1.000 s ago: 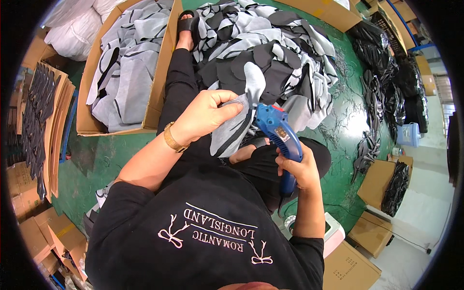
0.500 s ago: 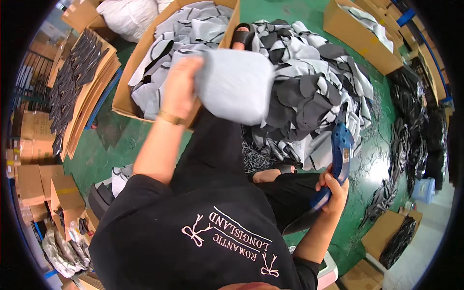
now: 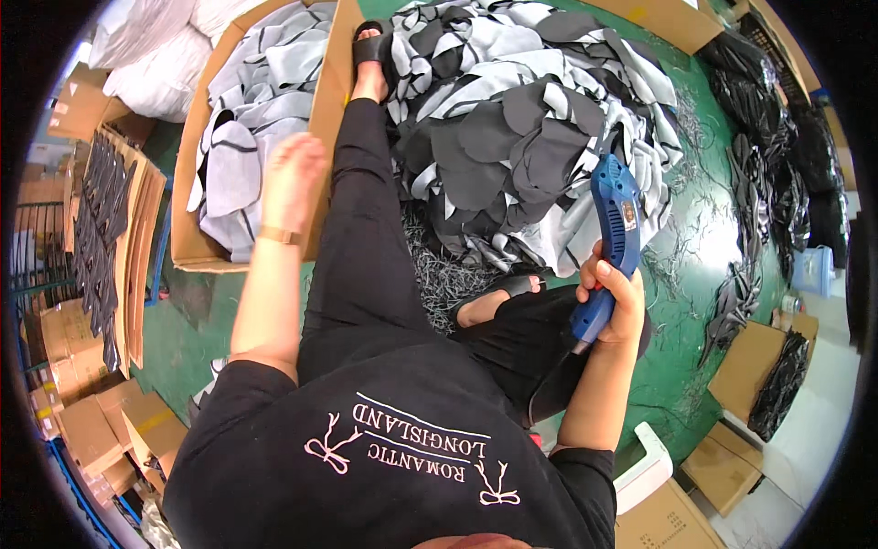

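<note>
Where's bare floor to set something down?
Left: green floor between the carton, board stack and left forearm. Right: a patch between the right forearm and dark strips, with some stray threads. Crowded: fabric pile ahead, shreds by the right sandal; carton heaped with pieces.
</note>
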A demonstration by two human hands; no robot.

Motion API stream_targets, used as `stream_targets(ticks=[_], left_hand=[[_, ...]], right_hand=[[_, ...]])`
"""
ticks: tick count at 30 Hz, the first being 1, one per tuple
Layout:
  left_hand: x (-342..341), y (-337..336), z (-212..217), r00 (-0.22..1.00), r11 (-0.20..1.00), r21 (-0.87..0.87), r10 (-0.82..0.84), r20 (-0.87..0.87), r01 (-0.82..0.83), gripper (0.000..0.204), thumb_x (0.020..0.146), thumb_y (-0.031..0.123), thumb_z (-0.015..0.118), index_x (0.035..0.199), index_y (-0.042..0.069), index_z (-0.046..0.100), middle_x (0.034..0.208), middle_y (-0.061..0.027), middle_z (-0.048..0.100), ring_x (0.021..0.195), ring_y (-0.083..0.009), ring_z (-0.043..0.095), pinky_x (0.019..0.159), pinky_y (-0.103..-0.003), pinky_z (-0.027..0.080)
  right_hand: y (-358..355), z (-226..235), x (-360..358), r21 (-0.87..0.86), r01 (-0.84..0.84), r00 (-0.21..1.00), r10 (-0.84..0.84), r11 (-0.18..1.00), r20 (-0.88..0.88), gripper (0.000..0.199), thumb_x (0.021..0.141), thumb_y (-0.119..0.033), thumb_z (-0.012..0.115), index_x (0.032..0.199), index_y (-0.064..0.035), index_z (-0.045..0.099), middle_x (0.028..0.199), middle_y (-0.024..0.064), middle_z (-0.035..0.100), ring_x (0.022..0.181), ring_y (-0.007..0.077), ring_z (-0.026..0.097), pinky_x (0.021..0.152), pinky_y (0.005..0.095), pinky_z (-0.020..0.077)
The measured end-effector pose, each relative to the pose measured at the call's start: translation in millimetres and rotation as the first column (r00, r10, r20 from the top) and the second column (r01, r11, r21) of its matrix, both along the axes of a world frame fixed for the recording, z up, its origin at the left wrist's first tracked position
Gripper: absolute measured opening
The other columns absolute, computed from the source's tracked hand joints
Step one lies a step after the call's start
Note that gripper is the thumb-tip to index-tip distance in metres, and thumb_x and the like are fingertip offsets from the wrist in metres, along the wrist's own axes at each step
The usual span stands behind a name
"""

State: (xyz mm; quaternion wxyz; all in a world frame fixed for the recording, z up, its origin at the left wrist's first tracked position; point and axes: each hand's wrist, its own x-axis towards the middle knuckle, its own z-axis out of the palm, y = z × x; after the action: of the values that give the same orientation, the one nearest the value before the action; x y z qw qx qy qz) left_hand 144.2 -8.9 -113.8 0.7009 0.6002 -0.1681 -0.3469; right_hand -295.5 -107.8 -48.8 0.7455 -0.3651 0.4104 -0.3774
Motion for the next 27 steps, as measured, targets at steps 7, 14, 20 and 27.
stream_targets(ticks=[7,14,20,27], left_hand=[[-105,-134,-72,0.868,0.824,0.274,-0.466,-0.17,0.496,0.027,0.091,0.019,0.06,0.113,0.004,0.057,0.102,-0.0069,0.063,0.088,-0.0135,0.061,0.074,-0.027,0.051],[-192,-226,-99,0.249,0.764,0.643,-0.634,0.732,0.052,0.097,0.063,0.05,0.079,0.14,0.012,0.033,0.143,-0.0243,0.025,0.134,-0.0399,0.024,0.109,-0.048,0.024],[-195,-288,-94,0.166,0.577,0.812,-0.795,0.583,-0.086,0.124,0.052,0.058,0.082,0.148,0.016,0.015,0.148,-0.0242,0.02,0.138,-0.0376,0.021,0.104,-0.059,0.025],[-193,-292,-119,0.499,0.446,0.882,-0.805,0.321,0.153,0.08,0.068,0.022,0.071,0.136,0.006,0.033,0.102,-0.0236,0.063,0.096,-0.0385,0.062,0.085,-0.044,0.048]], right_hand=[[-12,-21,-16,0.149,0.102,0.989,-0.117,0.984,0.095,0.042,0.072,-0.014,0.073,0.104,0.0041,0.051,0.074,0.0068,0.052,0.063,0.0148,0.05,0.052,0.0282,0.0456],[-22,-15,-19,0.2,0.207,0.972,-0.225,0.958,0.072,0.045,0.069,-0.015,0.074,0.103,0.0042,0.051,0.072,0.0067,0.052,0.063,0.0158,0.051,0.05,0.0283,0.0461],[-24,-6,-14,0.239,0.179,0.974,-0.206,0.954,0.093,0.048,0.068,-0.017,0.074,0.103,0.0029,0.049,0.068,0.0036,0.045,0.061,0.0151,0.046,0.047,0.0267,0.0432],[-36,-1,-8,0.251,0.196,0.969,-0.226,0.948,0.099,0.047,0.067,-0.016,0.073,0.102,0.0039,0.048,0.067,0.0039,0.043,0.06,0.0154,0.045,0.047,0.0273,0.043]])
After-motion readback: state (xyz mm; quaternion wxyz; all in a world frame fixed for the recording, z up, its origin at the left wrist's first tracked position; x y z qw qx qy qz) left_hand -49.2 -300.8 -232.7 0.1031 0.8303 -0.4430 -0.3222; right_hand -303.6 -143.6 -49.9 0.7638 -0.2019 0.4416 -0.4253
